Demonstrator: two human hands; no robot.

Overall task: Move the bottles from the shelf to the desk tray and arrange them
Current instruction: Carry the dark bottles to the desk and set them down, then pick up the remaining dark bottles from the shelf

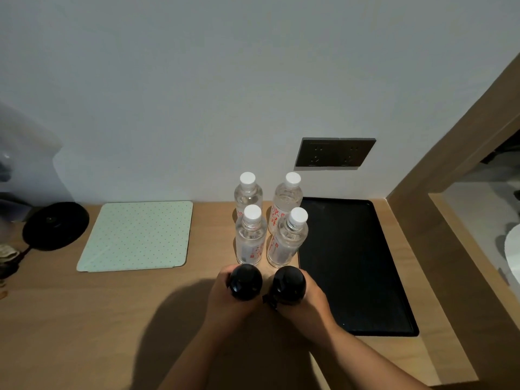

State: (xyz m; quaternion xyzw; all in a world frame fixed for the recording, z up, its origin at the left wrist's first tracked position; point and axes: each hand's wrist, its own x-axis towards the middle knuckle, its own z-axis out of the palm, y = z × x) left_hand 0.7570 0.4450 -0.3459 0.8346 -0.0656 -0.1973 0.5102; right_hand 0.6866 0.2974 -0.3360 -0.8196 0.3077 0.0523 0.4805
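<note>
Several clear water bottles with white caps and red lettering stand in a square group on the wooden desk, just left of the black tray (365, 266); the front pair are at bottle (251, 237) and bottle (288, 239). My left hand (225, 299) grips a dark bottle (245, 281) seen from above. My right hand (312, 302) grips a second dark bottle (289, 285) beside it. Both dark bottles are directly in front of the clear ones, over the desk and left of the tray. The tray holds nothing.
A pale green dotted pad (135, 235) lies flat on the desk at left. A black round base (56, 225) with a cord sits at far left. A dark wall socket plate (334, 152) is behind the tray. A wooden partition (450, 192) rises at right.
</note>
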